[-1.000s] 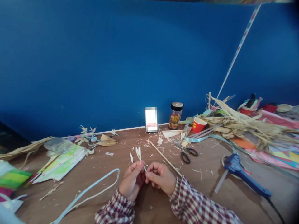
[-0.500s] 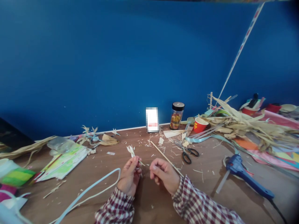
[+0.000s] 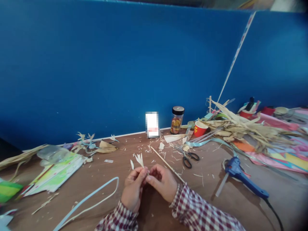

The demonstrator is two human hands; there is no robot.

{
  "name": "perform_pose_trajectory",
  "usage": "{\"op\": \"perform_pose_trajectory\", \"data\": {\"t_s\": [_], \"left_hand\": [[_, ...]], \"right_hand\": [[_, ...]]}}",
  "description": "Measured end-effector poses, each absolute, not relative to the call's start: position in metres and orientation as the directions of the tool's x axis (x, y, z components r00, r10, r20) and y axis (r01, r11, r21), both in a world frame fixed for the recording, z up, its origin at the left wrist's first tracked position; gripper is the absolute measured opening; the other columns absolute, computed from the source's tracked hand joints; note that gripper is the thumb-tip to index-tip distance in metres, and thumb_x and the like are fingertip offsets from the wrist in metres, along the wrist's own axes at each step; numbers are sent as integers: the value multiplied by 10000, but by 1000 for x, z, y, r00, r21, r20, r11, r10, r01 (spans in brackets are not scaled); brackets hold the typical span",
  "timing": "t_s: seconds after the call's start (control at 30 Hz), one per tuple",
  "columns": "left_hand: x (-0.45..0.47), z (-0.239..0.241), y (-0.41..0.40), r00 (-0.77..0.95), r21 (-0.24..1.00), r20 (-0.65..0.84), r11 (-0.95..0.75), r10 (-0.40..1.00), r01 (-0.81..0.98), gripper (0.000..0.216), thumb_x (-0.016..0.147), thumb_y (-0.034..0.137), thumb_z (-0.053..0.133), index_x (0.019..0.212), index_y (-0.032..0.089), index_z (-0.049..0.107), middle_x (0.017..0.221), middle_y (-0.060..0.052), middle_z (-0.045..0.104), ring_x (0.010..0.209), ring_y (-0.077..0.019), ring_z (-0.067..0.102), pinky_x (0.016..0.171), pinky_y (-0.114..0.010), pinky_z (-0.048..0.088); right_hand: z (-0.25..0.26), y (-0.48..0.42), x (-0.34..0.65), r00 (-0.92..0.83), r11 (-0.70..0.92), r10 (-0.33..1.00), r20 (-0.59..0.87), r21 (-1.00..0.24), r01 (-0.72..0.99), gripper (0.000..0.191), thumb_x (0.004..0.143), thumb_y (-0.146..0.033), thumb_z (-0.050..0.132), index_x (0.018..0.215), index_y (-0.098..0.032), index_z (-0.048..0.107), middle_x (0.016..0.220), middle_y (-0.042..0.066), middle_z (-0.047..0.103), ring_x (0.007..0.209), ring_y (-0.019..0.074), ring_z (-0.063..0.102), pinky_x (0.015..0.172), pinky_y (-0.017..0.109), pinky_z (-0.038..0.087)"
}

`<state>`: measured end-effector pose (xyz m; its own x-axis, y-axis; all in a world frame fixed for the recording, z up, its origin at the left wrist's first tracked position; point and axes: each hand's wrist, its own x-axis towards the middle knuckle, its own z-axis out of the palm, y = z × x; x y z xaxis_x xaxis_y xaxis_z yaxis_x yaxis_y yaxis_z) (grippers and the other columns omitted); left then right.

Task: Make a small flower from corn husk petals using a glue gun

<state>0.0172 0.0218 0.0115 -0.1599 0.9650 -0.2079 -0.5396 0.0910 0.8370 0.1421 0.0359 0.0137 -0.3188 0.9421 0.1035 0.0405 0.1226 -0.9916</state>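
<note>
My left hand [image 3: 134, 187] is closed, pinching a small pale corn husk flower [image 3: 139, 159] between thumb and forefinger. The flower's narrow petals fan upward above the fingertips. Right beside it, my right hand [image 3: 163, 182] is closed too, its thumb and curled fingers meeting at the flower's base, where most of the thin stem is hidden. A separate pale petal-shaped piece [image 3: 132, 164] shows just left of the flower; whether it touches the hand I cannot tell. Behind my right hand a thin wooden stick [image 3: 166, 162] lies slantwise on the table, its near end by the checked cuff.
Black-handled scissors [image 3: 187, 160] lie among husk scraps. To the right is a blue glue gun [image 3: 245, 178] with a cord. Farther back stand a lidded jar [image 3: 177, 120], a red paper cup [image 3: 200, 129] and heaped dry husks [image 3: 240, 126]. A blue-white loop [image 3: 91, 195] lies at left.
My right hand has moved left and met my left hand at the flower's base. The flower tilts differently now. The whole view has shifted slightly.
</note>
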Motion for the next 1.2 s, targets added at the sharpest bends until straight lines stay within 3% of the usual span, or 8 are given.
{"op": "perform_pose_trajectory", "data": {"t_s": [0.13,0.23,0.37,0.47,0.63,0.73,0.97,1.2], "left_hand": [[18,12,20,-72,781,-193,109,979,-615,84,640,216,687,674,148,652,764,-11,633,583,-89,539,531,-205,445],[12,13,23,-18,679,-202,127,979,-723,72,715,214,621,762,171,655,935,-43,640,715,-123,580,626,-246,476],[4,21,25,46,557,-148,122,988,-822,99,777,212,548,734,203,636,1236,-40,511,1072,-175,488,901,-338,383],[2,27,22,171,512,-73,184,983,-839,104,773,227,552,699,215,624,1264,-52,488,1185,-224,385,965,-408,302],[8,32,16,234,531,-46,223,971,-818,58,708,244,623,657,219,614,1249,-48,500,1203,-278,353,948,-449,305],[11,34,13,248,535,-61,241,967,-810,88,660,238,668,615,208,598,1269,-46,478,1204,-307,342,927,-456,321],[18,34,9,300,505,-64,290,952,-813,154,594,268,715,566,199,581,1281,-38,455,1166,-343,381,868,-519,342],[24,41,7,278,550,-89,280,956,-787,208,534,286,753,532,194,566,1330,-20,390,1139,-389,395,792,-566,376]], "right_hand": [[11,28,137,-369,262,912,178,-946,192,262,826,-342,453,666,-159,551,590,-17,545,536,82,464,519,192,356],[9,33,140,-361,231,920,151,-954,191,296,848,-344,408,672,-158,556,582,-14,553,498,74,459,491,182,352],[6,45,145,-171,70,984,53,-993,95,323,851,-403,364,750,-159,550,571,-8,546,441,76,435,410,178,325],[9,47,147,-18,101,995,100,-994,49,319,858,-401,335,892,-171,553,698,30,580,538,112,495,439,206,376],[14,39,143,-101,213,974,204,-974,81,411,702,-278,608,1089,-221,484,969,54,569,795,173,544,657,281,460],[12,38,141,-140,146,981,133,-986,82,454,617,-245,682,1032,-212,501,893,28,587,766,171,550,650,287,459],[11,46,146,-311,-4,950,14,-998,-57,193,687,-325,624,779,-157,597,591,-30,541,533,93,503,496,209,401],[17,57,155,-88,-5,996,14,-976,-216,215,726,-341,581,654,-138,587,586,-15,560,498,67,462,468,184,361]]}}
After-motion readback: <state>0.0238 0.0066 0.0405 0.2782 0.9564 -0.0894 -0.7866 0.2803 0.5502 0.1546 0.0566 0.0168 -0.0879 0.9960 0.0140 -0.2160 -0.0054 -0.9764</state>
